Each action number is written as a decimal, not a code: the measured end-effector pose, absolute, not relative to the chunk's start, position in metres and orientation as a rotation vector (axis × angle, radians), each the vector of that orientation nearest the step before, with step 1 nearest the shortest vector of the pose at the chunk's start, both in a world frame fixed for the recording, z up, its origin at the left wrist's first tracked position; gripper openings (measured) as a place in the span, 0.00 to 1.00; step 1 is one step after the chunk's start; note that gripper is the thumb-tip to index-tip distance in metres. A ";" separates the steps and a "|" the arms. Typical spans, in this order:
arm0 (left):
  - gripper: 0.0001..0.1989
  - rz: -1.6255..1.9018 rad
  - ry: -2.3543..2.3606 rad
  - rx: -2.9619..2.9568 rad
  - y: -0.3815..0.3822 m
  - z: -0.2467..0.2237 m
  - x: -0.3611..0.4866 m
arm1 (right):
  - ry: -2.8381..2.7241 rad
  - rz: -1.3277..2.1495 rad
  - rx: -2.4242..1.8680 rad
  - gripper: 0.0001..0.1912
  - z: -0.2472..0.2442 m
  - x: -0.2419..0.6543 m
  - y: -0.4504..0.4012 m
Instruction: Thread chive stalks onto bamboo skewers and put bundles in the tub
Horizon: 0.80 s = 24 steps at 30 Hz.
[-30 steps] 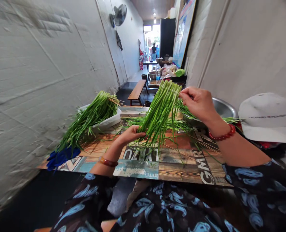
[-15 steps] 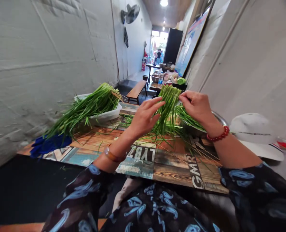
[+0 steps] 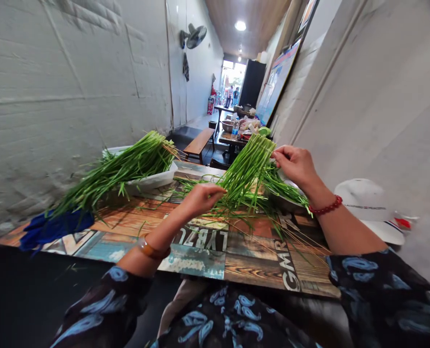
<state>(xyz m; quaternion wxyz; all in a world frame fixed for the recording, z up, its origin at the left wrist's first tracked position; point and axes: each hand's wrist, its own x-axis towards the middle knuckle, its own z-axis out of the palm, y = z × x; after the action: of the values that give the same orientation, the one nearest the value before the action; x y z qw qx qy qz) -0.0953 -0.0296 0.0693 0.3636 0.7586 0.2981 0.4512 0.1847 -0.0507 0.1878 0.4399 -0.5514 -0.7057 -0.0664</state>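
A fanned bunch of long green chives hangs over the table, cut ends up and leafy tips down. At its upper right edge, my right hand, with a red bead bracelet, is closed in a pinch by the cut ends. Lower and to the left, my left hand is closed, thumb and fingertips pinched at the leafy edge of the bunch; the thin bit between them is hard to make out. Behind my right hand, more chives lie in a metal bowl, mostly hidden.
A white plastic basket at left holds a large heap of chives spilling over its side. Blue gloves lie at the table's left corner. A white cap sits at right. Loose stalks litter the patterned tabletop. A bench stands beyond.
My left hand has moved down and left from the upper bunch, its spread fingers closing to a pinch. The chives now slant toward it. My right hand stays by the cut ends.
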 end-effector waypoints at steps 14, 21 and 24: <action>0.43 1.486 0.702 1.746 0.000 0.071 -0.024 | -1.897 -0.394 -1.194 0.10 0.193 0.136 -0.085; 0.45 1.071 0.683 1.666 -0.003 0.049 -0.120 | -1.695 -0.347 -1.357 0.04 0.202 0.165 -0.086; 0.38 1.231 0.568 1.583 0.002 0.078 -0.147 | -1.769 -0.303 -1.289 0.08 0.196 0.157 -0.088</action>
<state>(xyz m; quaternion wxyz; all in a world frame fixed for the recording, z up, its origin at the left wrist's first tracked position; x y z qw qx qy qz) -0.1468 0.0016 0.0780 0.5043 0.6559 0.2352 0.5102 0.1574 -0.0875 0.1964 0.4493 -0.5210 -0.7153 -0.1225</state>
